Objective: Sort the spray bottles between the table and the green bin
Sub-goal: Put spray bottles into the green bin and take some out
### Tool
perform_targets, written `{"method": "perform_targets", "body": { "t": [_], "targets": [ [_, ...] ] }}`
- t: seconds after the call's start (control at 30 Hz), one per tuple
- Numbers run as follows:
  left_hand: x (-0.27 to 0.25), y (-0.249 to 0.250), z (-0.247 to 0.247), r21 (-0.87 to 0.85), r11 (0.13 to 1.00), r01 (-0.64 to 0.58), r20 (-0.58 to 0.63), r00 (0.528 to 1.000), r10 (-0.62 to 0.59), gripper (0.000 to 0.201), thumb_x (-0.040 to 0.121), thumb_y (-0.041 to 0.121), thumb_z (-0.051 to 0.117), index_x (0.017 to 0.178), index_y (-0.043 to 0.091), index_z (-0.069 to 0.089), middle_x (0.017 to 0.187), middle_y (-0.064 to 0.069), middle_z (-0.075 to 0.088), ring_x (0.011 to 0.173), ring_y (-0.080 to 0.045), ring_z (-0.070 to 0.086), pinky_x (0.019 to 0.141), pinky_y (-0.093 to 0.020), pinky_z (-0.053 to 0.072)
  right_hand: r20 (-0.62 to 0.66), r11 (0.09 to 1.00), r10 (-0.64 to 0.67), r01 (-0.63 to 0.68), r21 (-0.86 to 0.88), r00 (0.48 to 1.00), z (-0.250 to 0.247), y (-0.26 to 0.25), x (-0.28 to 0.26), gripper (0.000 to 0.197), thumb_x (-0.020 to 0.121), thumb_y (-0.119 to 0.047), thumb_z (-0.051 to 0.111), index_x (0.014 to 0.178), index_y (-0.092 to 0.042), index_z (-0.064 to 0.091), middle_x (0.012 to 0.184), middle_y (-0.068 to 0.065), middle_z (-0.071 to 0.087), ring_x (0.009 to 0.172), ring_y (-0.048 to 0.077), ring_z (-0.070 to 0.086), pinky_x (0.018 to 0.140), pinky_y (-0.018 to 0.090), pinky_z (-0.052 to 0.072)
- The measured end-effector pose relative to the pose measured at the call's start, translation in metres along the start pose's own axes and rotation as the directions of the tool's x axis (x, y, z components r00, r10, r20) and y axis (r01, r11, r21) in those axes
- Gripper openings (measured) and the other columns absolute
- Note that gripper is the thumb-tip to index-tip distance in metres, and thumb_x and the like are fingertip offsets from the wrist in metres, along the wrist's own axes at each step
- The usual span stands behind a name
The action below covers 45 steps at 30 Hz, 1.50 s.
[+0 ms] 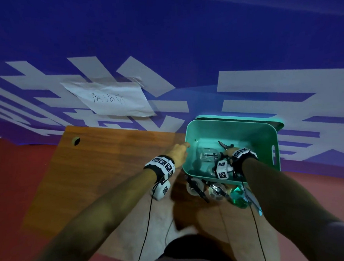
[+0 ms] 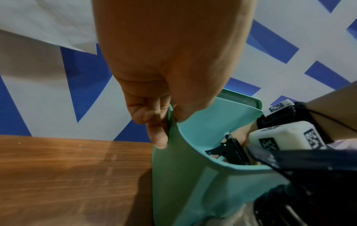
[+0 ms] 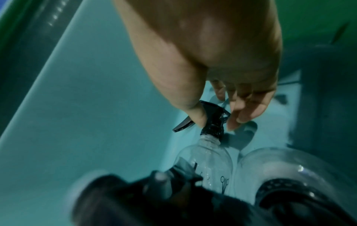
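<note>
Left hand steadies the green bin, right hand reaches in for a bottle

The green bin [image 1: 267, 133] is pinched at its rim by the left hand [image 2: 164, 85]. Inside, under the right hand [image 3: 222, 73], lies a clear spray bottle [image 3: 208, 160], thumb and fingers closing on its black trigger head [image 3: 212, 119]. It looks empty: light, slick plastic, best held at the neck.

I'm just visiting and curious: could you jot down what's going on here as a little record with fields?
Setting: wooden table with a green bin on it
Left hand: grips the bin's rim
Right hand: inside the bin, fingers around the black trigger head of a clear spray bottle
Also in bin: another clear bottle
On table by bin: clear bottles, one green bottle
Wall: paper note
</note>
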<state>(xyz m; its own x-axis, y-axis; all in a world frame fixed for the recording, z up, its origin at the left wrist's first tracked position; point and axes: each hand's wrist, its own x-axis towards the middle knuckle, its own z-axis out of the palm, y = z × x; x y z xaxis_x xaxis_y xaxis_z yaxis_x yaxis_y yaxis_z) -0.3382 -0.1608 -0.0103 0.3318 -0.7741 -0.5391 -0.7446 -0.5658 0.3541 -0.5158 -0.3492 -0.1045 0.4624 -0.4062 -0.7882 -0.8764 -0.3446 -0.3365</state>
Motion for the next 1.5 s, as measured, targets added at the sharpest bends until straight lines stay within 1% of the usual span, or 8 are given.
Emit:
{"method": "perform_targets", "body": {
  "t": [0.07,0.2,0.33,0.5,0.63,1.1,1.3,1.5],
  "targets": [
    [-0.001,0.0,0.005,-0.016,1.0,0.003,0.03,1.0,-0.002,0.044,0.1,0.001,0.046,0.143,0.012,0.047,0.105,-0.016,0.067,0.088,-0.031,0.068,0.083,-0.045,0.058,-0.011,0.999,0.021,-0.021,-0.046,1.0,0.006,0.003,0.008,0.087,0.1,-0.013,0.051,0.15,-0.055,-0.006,0.162,0.018,-0.01,0.141,0.039,0.037,0.106,0.046,0.043],
    [-0.004,0.004,0.007,0.0,1.0,0.014,0.08,0.997,-0.014,0.059,0.092,-0.013,0.045,0.144,0.014,0.04,0.1,-0.014,0.065,0.086,-0.031,0.068,0.08,-0.046,0.059,-0.018,0.997,0.032,-0.033,-0.073,0.999,0.015,0.007,0.035,0.107,0.092,-0.021,0.064,0.132,-0.075,-0.019,0.163,0.018,-0.008,0.119,0.035,0.054,0.096,0.048,0.048],
    [-0.006,0.007,0.011,0.052,0.999,-0.004,0.143,0.99,-0.004,0.069,0.089,-0.014,0.041,0.148,0.02,0.029,0.097,-0.012,0.063,0.083,-0.031,0.067,0.081,-0.048,0.059,-0.028,0.985,0.017,-0.022,-0.169,0.999,0.02,0.008,0.047,0.095,0.095,-0.034,0.061,0.138,-0.069,-0.017,0.163,0.015,-0.007,0.14,0.042,0.036,0.106,0.057,0.041],
    [-0.005,0.007,0.011,0.025,1.0,0.012,0.149,0.989,-0.016,0.073,0.089,-0.01,0.048,0.149,0.025,0.023,0.083,-0.008,0.059,0.072,-0.027,0.063,0.071,-0.046,0.06,0.004,0.957,0.026,-0.024,-0.29,1.0,0.013,-0.006,0.027,0.089,0.095,-0.032,0.061,0.155,-0.044,-0.003,0.148,0.017,0.047,0.104,0.027,0.06,0.084,0.039,0.049],
    [-0.005,0.006,0.011,0.022,1.0,0.016,0.149,0.989,-0.019,0.073,0.09,-0.009,0.047,0.148,0.027,0.022,0.082,-0.009,0.059,0.073,-0.029,0.065,0.07,-0.049,0.061,-0.027,0.957,0.005,-0.012,-0.289,1.0,0.01,-0.006,0.012,0.073,0.095,-0.052,0.045,0.157,-0.027,0.017,0.142,0.02,0.053,0.115,0.034,0.062,0.083,0.035,0.047],
    [0.0,-0.003,0.015,-0.064,0.998,0.027,0.195,0.981,-0.014,0.066,0.103,0.016,0.043,0.147,0.05,0.007,0.079,-0.013,0.057,0.059,-0.023,0.051,0.053,-0.036,0.052,-0.075,0.98,0.032,-0.046,-0.194,0.997,0.022,0.01,0.017,0.087,0.087,-0.062,0.039,0.154,-0.038,-0.013,0.135,0.016,0.061,0.108,0.03,0.063,0.095,0.045,0.051],
    [-0.003,0.001,0.011,-0.047,0.999,0.021,0.208,0.978,-0.011,0.073,0.102,0.011,0.043,0.152,0.046,0.003,0.097,-0.011,0.061,0.074,-0.026,0.065,0.069,-0.044,0.06,-0.188,0.973,0.115,-0.073,0.217,0.975,0.008,0.008,0.013,0.075,0.095,-0.043,0.052,0.157,-0.018,0.018,0.151,0.022,0.041,0.122,0.034,0.057,0.079,0.02,0.055],
    [-0.009,0.007,0.008,-0.038,0.999,0.016,0.187,0.982,-0.008,0.073,0.103,0.009,0.042,0.156,0.041,0.003,0.105,-0.014,0.059,0.072,-0.025,0.061,0.061,-0.036,0.056,-0.391,0.846,0.225,0.02,0.532,0.893,-0.019,0.002,-0.024,0.033,0.088,-0.028,0.072,0.106,-0.001,0.068,0.094,0.013,0.072,0.079,0.027,0.067,0.066,0.032,0.055]
  ]
}}
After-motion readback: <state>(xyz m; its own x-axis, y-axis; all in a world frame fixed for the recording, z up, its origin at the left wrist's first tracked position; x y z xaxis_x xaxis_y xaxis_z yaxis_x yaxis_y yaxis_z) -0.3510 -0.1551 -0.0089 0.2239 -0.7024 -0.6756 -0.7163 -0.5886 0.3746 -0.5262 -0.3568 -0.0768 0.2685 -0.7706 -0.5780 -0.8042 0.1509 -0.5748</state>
